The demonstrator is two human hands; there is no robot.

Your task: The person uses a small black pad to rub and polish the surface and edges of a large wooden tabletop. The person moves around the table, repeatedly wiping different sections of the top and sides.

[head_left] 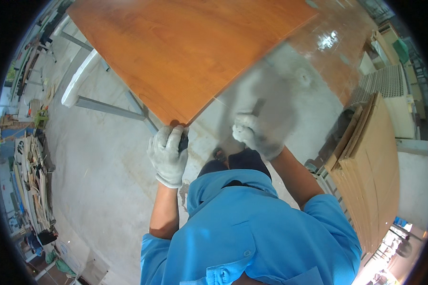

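A wooden board (176, 52) with a smooth orange-brown face spreads in front of me, one corner pointing at my body. At that corner is my left hand (168, 154), in a pale work glove, its fingers closed around a small black piece (183, 142) that is mostly hidden. My right hand (252, 133), also gloved, is closed and hangs off the board's right edge. It is smeared by motion. A blurred dark shape sticks up above its fist, and I cannot make out its kind.
Grey metal legs (111, 108) with white-wrapped ends (81, 78) stand under the board at the left. On the right lean several brown cardboard-like sheets (366, 175), with a perforated panel (380, 85) behind them. Strips of scrap (33, 185) lie along the far left of the concrete floor (100, 190).
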